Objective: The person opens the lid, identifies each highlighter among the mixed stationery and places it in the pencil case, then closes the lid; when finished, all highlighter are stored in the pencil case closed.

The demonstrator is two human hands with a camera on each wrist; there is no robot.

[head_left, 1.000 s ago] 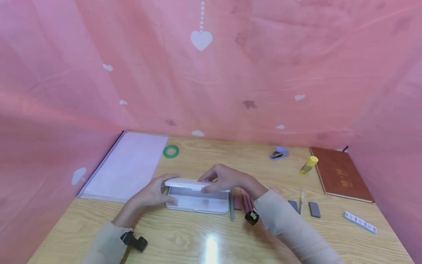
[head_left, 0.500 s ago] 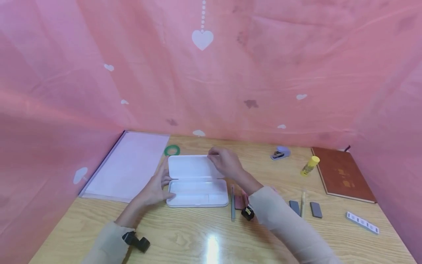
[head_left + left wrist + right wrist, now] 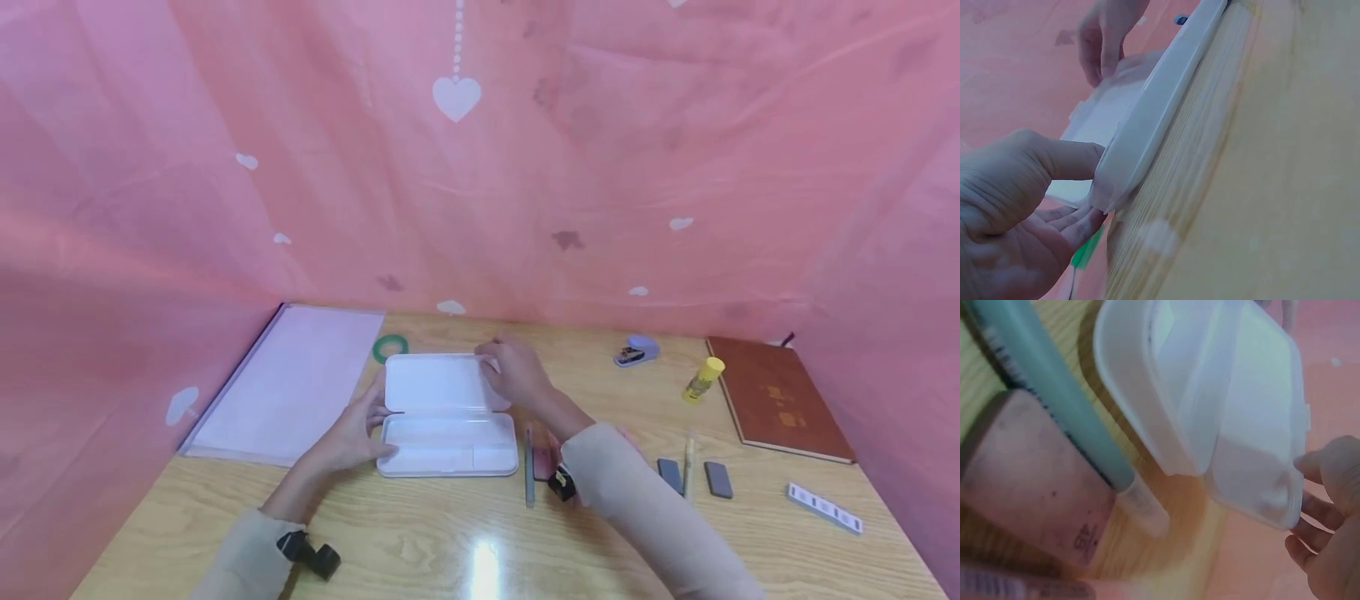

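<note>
A white pencil case (image 3: pixel 448 457) lies opened out on the table, its lid (image 3: pixel 435 383) folded back. No items show inside its compartments. My left hand (image 3: pixel 351 433) holds the left end of the case, thumb at the rim and fingers around the outside, as the left wrist view (image 3: pixel 1029 206) also shows. At the lid's far right corner my right hand (image 3: pixel 513 371) pinches the edge; in the right wrist view the thumb is on the inner face and the fingers (image 3: pixel 1319 528) lie behind it. A grey-green pen (image 3: pixel 1060 394) and a pinkish eraser (image 3: pixel 1038 481) marked 4B lie right of the case.
Left stands a white folder (image 3: pixel 292 383) beside green tape (image 3: pixel 390 348). Toward the right are a stapler (image 3: pixel 637 351), a yellow glue stick (image 3: pixel 703 380), a brown notebook (image 3: pixel 780 400), two grey erasers (image 3: pixel 717 480), a pale pen (image 3: pixel 688 467) and a white strip (image 3: pixel 824 507).
The right hand has swung the lid up and back, away from the body, so the case now lies fully opened. The left hand has kept its place at the left end.
</note>
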